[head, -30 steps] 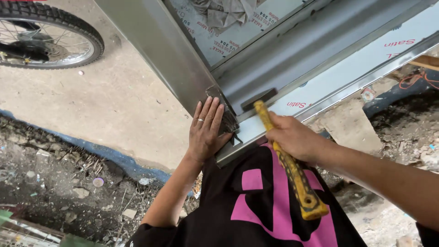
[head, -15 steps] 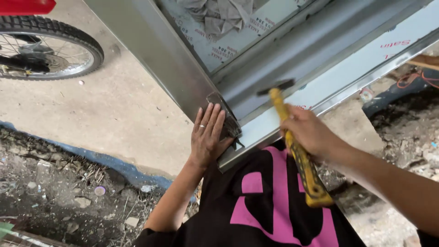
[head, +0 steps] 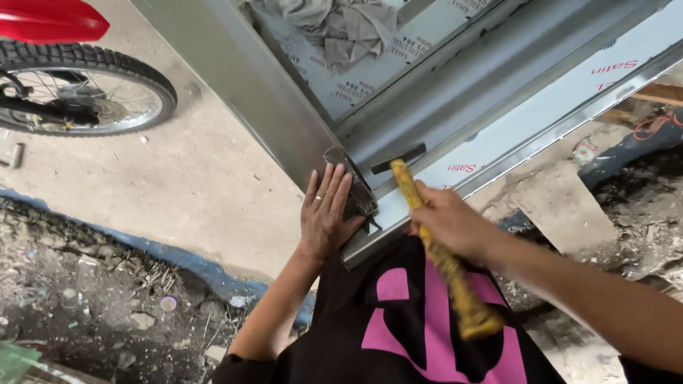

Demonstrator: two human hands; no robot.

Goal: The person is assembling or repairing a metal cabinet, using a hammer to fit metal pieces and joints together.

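Head view, steeply downward, close

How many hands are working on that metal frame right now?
2. The left hand lies flat on the metal frame's corner; the right hand grips a yellow-handled hammer beside it. No others show.

The frame (head: pixel 455 107) is brushed, matt grey sheet metal, partly covered with smooth white protective film. A small dull, scuffed metal block (head: pixel 352 188) lies under the left hand (head: pixel 326 213). The hammer (head: pixel 434 235) has a dark metal head and a worn, rough yellow handle. Crumpled grey cloth (head: pixel 334 25) lies behind. The floor (head: pixel 178 178) is rough, pale concrete.
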